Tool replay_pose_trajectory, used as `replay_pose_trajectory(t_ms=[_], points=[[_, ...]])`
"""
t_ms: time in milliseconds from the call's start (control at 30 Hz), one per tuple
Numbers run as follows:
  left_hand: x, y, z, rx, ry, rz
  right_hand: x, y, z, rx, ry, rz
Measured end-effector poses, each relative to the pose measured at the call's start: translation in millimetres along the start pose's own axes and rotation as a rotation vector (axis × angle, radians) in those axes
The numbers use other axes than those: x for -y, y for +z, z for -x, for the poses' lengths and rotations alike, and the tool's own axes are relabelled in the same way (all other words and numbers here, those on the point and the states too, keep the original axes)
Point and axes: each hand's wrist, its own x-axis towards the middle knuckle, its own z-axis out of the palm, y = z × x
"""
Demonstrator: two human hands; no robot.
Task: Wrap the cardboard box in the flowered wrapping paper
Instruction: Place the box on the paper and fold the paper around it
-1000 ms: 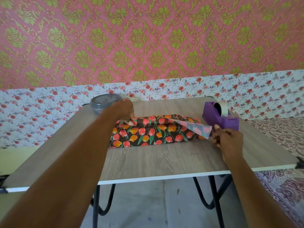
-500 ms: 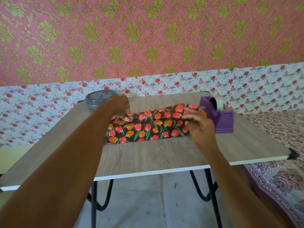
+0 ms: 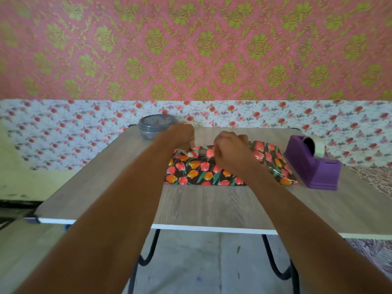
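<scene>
The box is fully covered by dark wrapping paper with red and orange tulips (image 3: 197,170) and lies in the middle of the wooden table (image 3: 212,204). No cardboard shows. My left hand (image 3: 182,139) presses down on the package's far left top, fingertips on the paper. My right hand (image 3: 231,149) rests on the top middle of the package, fingers curled and pinching the paper beside the left hand. The right end of the paper (image 3: 273,162) lies folded down over the box.
A purple tape dispenser (image 3: 314,168) with a clear tape roll stands right of the package. A lidded clear plastic jar (image 3: 157,126) sits at the table's far left, just behind my left hand. Patterned walls close in behind the table.
My right hand has folded the right paper flap over the box and slid left along the top toward my left hand. The left hand has stayed pressing the package.
</scene>
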Motion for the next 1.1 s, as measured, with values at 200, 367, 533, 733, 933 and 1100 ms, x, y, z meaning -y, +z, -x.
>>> replay_pose_trajectory(t_ms=[200, 367, 533, 733, 933, 1100], points=[[2.1, -1.9, -1.5, 0.001, 0.023, -0.030, -4.5, 26.4, -38.0, 0.264, 0.061, 0.022], [16.9, -11.9, 0.9, 0.075, 0.090, 0.125, -6.0, 42.7, -24.8, 0.229, 0.067, 0.111], [53.8, -8.2, 6.9, -0.006, 0.112, 0.285, -10.9, 45.3, -26.8, 0.219, 0.045, 0.053], [94.0, 10.5, 26.2, -0.015, 0.040, 0.527, -14.4, 51.0, -24.5, 0.104, 0.000, 0.039], [101.8, 20.2, 31.8, -0.059, -0.021, 0.571, -11.9, 47.8, -24.8, 0.163, 0.055, 0.054], [57.0, 13.1, 22.0, -0.207, 0.092, 0.517, -8.6, 39.8, -25.3, 0.208, 0.101, -0.003]])
